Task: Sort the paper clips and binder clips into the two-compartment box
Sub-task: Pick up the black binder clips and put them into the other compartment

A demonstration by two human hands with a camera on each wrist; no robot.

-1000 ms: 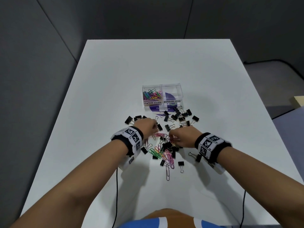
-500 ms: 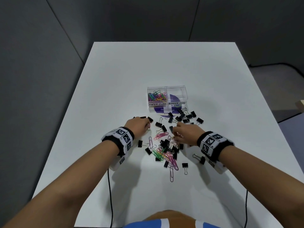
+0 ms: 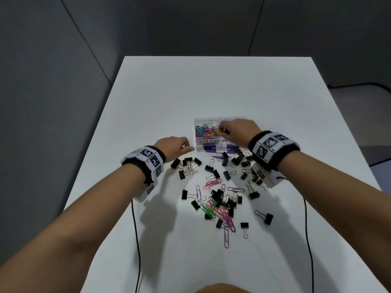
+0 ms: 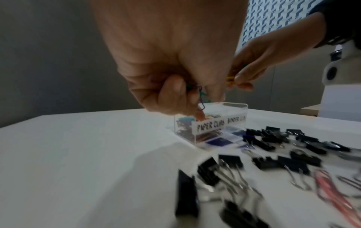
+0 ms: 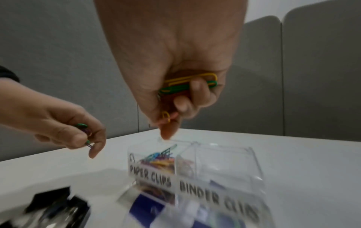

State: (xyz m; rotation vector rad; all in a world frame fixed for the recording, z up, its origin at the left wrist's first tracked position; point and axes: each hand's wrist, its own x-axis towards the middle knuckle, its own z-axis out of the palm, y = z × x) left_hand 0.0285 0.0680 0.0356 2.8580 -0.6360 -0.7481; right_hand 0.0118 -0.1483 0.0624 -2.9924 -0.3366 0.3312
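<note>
Right hand (image 5: 175,86), fingers curled round a small bundle of yellow and green plastic-coated wire paper clips (image 5: 188,83), their long axes lying roughly level across the palm, with one yellow loop hanging at the fingertips (image 5: 168,131). Directly below those fingertips lies the left compartment, labelled PAPER CLIPS, of the clear acrylic two-compartment box (image 3: 206,141), already part-filled with coloured clips; the right compartment, labelled BINDER CLIPS, appears to hold no binder clips. Left hand (image 3: 175,145), nearer the person and just left of the box, pinches a few green and purple wire paper clips (image 4: 197,92), which hang down from the curled fingers; it has yet to reach the box rim. The coming move turns on this relation: the right hand is already over the correct compartment, so release calls only for letting go straight down, whereas the left must travel right and away from the person. Nearer the person, on the white table (image 3: 148,98), lie scattered small black binder clips with silver wire handles (image 3: 186,163) and a tangle of pink, green and purple paper clips (image 3: 220,210), as yet unsorted; a clip could fall across the divider
</note>
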